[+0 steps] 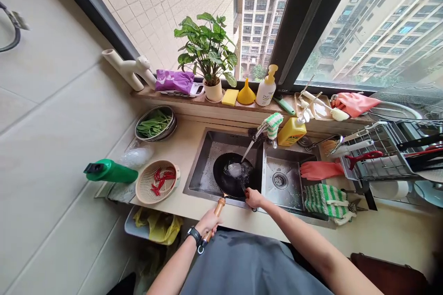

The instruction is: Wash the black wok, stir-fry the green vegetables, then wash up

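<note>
A black frying pan (221, 171) is tilted in the left basin of the steel sink (198, 179), with water and suds pooled inside. Water runs into it from the faucet (259, 134), which has a green-and-white striped cloth (274, 122) draped over it. My left hand (207, 222), with a watch on the wrist, is wrapped round the pan's wooden handle (219, 207). My right hand (254, 197) is closed at the pan's near right rim on a dark, slim tool (243, 187) reaching into the pan; its kind is unclear.
Left of the sink are a basket (140, 189) of red chillies, a bowl (172, 130) of green leaves and a green bottle (114, 171). A yellow detergent bottle (291, 132) stands behind the right basin. Rubber gloves (320, 170) and a dish rack (380, 147) are at right.
</note>
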`<action>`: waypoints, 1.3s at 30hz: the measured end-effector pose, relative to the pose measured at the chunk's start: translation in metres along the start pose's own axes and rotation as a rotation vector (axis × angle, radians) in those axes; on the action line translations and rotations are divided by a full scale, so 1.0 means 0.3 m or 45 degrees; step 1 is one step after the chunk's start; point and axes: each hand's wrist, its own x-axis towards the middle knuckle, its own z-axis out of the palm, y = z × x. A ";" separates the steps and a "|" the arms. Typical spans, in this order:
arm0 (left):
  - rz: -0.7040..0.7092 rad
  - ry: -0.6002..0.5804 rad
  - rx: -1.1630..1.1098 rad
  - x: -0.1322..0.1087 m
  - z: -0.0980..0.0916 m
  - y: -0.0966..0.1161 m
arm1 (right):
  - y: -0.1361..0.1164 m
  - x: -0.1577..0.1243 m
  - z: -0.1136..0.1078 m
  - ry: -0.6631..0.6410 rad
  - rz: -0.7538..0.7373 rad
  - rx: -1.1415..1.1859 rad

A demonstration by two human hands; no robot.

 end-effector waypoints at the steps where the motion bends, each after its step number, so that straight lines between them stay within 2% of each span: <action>1: -0.027 0.021 0.025 -0.006 0.007 0.002 | -0.001 0.006 -0.011 0.015 -0.002 -0.006; 4: -0.041 0.052 0.059 -0.018 0.017 0.002 | -0.035 0.041 -0.058 0.042 -0.001 0.024; 6: -0.038 0.070 0.068 -0.018 0.017 -0.004 | -0.091 0.084 -0.107 0.054 -0.012 0.092; 9: -0.064 0.062 0.059 -0.004 0.014 -0.022 | -0.228 0.170 -0.203 0.073 -0.038 0.257; 13: -0.066 0.041 0.037 0.021 0.016 -0.052 | -0.449 0.289 -0.309 0.039 -0.062 0.481; 16: -0.062 0.033 0.037 0.033 0.021 -0.069 | -0.580 0.360 -0.329 -0.024 -0.089 0.580; 18: -0.052 0.025 0.036 0.037 0.024 -0.077 | -0.630 0.399 -0.317 -0.179 -0.057 0.604; 21: -0.046 0.014 0.013 0.037 0.028 -0.084 | -0.654 0.445 -0.291 -0.427 0.139 0.462; 24: -0.050 0.013 -0.009 0.038 0.034 -0.091 | -0.645 0.470 -0.279 -0.381 0.305 0.266; 28: -0.048 -0.004 -0.016 0.039 0.040 -0.099 | -0.648 0.477 -0.287 -0.502 0.290 0.316; 32: -0.053 -0.010 -0.056 0.036 0.037 -0.098 | -0.671 0.482 -0.299 -0.523 0.295 0.372; 35: -0.058 -0.007 -0.047 0.030 0.035 -0.087 | -0.676 0.490 -0.301 -0.630 0.277 0.450; 39: -0.099 0.021 0.040 0.017 0.036 -0.065 | -0.662 0.496 -0.302 -0.672 0.290 0.372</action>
